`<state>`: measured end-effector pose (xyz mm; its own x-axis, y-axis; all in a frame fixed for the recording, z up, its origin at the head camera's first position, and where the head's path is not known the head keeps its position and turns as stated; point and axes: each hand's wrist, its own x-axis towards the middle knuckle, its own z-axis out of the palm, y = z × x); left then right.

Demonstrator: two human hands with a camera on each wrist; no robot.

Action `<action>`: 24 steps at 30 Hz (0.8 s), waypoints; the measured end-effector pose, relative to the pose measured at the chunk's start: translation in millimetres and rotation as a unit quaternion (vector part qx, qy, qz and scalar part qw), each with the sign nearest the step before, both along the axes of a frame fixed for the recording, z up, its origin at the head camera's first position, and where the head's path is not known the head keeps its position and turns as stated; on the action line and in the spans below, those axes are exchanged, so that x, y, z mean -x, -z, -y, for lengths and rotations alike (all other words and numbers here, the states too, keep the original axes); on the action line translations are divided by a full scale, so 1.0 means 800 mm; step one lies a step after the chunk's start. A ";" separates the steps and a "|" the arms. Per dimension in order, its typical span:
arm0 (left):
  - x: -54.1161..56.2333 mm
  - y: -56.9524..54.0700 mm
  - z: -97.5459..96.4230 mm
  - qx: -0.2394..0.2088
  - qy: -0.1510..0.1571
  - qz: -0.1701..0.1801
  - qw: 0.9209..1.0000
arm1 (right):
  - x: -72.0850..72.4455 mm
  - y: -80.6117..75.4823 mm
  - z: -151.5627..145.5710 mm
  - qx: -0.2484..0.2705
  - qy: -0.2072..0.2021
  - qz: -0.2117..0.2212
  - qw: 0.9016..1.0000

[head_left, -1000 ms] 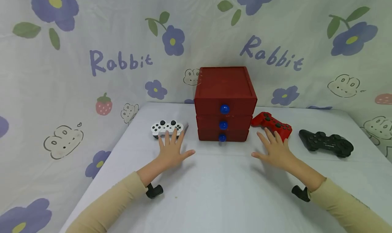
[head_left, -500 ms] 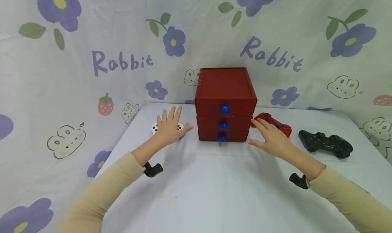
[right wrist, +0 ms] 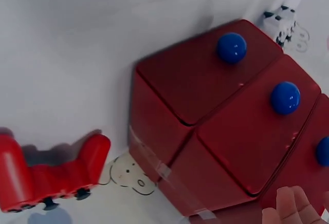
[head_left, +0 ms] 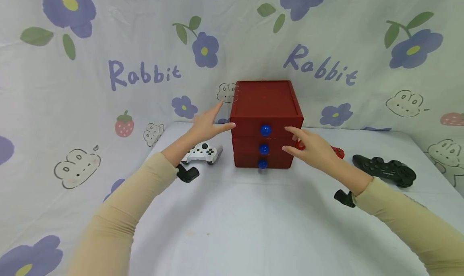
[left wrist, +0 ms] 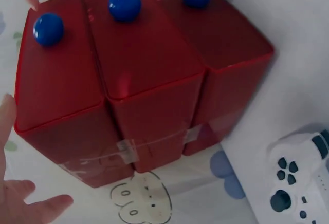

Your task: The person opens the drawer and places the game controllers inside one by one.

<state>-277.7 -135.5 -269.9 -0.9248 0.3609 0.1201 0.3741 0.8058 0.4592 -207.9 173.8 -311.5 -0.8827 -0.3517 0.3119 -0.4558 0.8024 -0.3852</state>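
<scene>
A red three-drawer box point(head_left: 266, 98) with round blue knobs point(head_left: 266, 130) stands at the back of the table, its drawers closed. My left hand point(head_left: 206, 126) hovers by the box's upper left edge, fingers straight and thumb spread towards its front. In the left wrist view the same hand's fingertips point(left wrist: 46, 206) appear apart from the box's side. Raised before the right part of the top drawer is my right hand point(head_left: 315, 149), thumb and fingers spread apart with nothing between them. Whether either hand touches the box I cannot tell.
Below my left hand lies a white game controller point(head_left: 200, 153). A red controller point(head_left: 338, 152), partly hidden behind my right hand, is to the right of the box. Farther right rests a black controller point(head_left: 386, 171). A patterned cloth point(head_left: 145, 98) hangs behind the white table point(head_left: 232, 219).
Both hands have risen from over the table towards the box. The left passed up over the white controller; the right moved leftward, in front of the top drawer. The box and controllers stayed put.
</scene>
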 end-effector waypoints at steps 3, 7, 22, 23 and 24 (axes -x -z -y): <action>0.010 -0.005 -0.008 -0.029 0.006 0.012 0.999 | 0.006 -0.004 0.009 0.005 -0.011 -0.009 1.000; 0.019 -0.010 -0.020 -0.034 0.007 0.021 0.999 | 0.014 -0.006 0.020 0.019 -0.025 -0.010 0.999; 0.043 -0.013 -0.046 -0.070 0.032 0.057 0.995 | 0.044 -0.010 0.048 0.114 -0.107 0.022 0.987; 0.044 -0.012 -0.046 -0.076 0.032 0.061 0.995 | 0.046 -0.010 0.050 0.114 -0.108 0.025 0.987; 0.045 -0.011 -0.046 -0.085 0.032 0.066 0.994 | 0.047 -0.009 0.051 0.112 -0.107 0.027 0.988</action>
<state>-313.7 -98.4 -260.9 -0.9126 0.4039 0.0632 0.3489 0.6890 0.6352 -245.7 132.8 -304.3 -0.8128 -0.4602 0.3571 -0.5799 0.5816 -0.5705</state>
